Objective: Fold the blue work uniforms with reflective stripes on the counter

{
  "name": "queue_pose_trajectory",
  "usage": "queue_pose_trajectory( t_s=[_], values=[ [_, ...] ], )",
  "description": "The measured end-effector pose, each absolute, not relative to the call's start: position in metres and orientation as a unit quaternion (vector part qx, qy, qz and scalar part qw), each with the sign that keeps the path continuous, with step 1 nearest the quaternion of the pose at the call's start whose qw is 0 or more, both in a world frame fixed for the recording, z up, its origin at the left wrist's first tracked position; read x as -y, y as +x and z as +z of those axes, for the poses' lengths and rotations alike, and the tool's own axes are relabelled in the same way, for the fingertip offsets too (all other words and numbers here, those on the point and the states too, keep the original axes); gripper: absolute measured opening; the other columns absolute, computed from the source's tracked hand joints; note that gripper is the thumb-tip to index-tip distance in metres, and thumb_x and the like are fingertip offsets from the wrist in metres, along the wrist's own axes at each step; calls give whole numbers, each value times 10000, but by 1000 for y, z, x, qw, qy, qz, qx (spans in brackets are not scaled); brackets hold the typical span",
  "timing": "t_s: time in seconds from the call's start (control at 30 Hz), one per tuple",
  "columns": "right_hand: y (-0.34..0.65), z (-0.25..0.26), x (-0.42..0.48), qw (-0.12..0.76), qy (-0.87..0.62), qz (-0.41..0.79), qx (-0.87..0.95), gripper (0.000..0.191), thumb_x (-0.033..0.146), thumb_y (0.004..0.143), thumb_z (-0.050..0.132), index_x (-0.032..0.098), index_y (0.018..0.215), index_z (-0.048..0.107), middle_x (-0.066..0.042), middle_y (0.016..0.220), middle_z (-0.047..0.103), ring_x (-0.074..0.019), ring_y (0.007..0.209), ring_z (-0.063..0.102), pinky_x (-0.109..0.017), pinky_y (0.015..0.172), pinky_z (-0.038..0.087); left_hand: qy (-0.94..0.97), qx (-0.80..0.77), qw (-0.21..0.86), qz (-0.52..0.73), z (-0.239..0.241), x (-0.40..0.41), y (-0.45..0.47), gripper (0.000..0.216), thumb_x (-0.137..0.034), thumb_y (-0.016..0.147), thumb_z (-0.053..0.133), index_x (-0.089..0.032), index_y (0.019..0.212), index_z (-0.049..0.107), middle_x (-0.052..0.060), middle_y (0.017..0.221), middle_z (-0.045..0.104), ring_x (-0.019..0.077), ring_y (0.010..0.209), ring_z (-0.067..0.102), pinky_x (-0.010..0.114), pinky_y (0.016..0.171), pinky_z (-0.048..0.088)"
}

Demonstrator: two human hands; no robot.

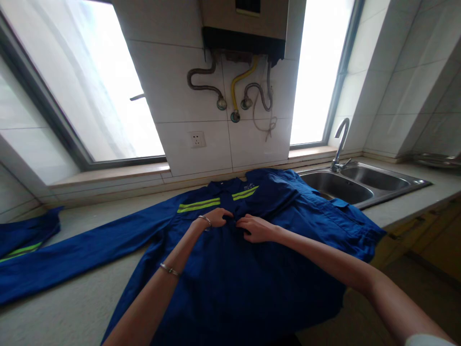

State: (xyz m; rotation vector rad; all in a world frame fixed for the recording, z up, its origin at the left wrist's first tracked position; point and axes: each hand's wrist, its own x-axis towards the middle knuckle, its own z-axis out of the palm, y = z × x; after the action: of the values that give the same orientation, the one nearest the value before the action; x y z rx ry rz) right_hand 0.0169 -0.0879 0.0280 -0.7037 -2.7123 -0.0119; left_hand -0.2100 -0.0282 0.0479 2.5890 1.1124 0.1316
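A dark blue work jacket (201, 278) lies spread over the counter, its collar toward the wall and its lower part at the near edge. Yellow-green stripes cross its chest. My left hand (215, 218), a bracelet at its wrist, is closed on the front placket just below the stripes. Close beside it, my right hand (257, 228) has its fingers bent and pinching the same placket from the other side. Whatever small part lies between the fingertips is hidden. One sleeve stretches far to the left; the other side lies bunched toward the sink.
Another piece of blue striped cloth (29, 235) lies at the far left of the counter (75, 293). At the right is a double steel sink (378, 175) with a faucet (340, 144). A water heater (245, 29) with hoses hangs above, and a socket (197, 139) is on the wall.
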Motion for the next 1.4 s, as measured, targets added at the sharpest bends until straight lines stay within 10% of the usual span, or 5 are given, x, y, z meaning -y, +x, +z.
queue_pose_trajectory(
  t_s=[0.5, 0.9, 1.4],
  values=[
    [20, 18, 83, 208, -278, -65, 935, 245, 78, 753, 523, 152, 973, 604, -70, 1041, 550, -184, 968, 474, -309, 855, 393, 881, -363, 236, 189, 30, 24, -222, 266, -240, 718, 570, -179, 920, 731, 65, 1118, 611, 199, 999, 556, 289, 961, 364],
    [14, 11, 81, 201, -368, -35, 907, 510, 289, 768, 621, 138, 1245, 521, -94, 1012, 535, -203, 951, 492, -330, 863, 400, 726, -528, 175, 404, 14, 17, -204, 324, -379, 739, 508, -109, 818, 669, 41, 724, 645, 167, 665, 566, 274, 664, 429],
    [27, 17, 76, 341, -262, -55, 901, 425, 22, 725, 534, 184, 1114, 593, -81, 1105, 561, -195, 1023, 476, -355, 898, 358, 733, -450, 296, 416, 29, 39, -187, 368, -460, 699, 594, -121, 561, 555, -31, 527, 461, 90, 539, 375, 208, 519, 288]
  ],
)
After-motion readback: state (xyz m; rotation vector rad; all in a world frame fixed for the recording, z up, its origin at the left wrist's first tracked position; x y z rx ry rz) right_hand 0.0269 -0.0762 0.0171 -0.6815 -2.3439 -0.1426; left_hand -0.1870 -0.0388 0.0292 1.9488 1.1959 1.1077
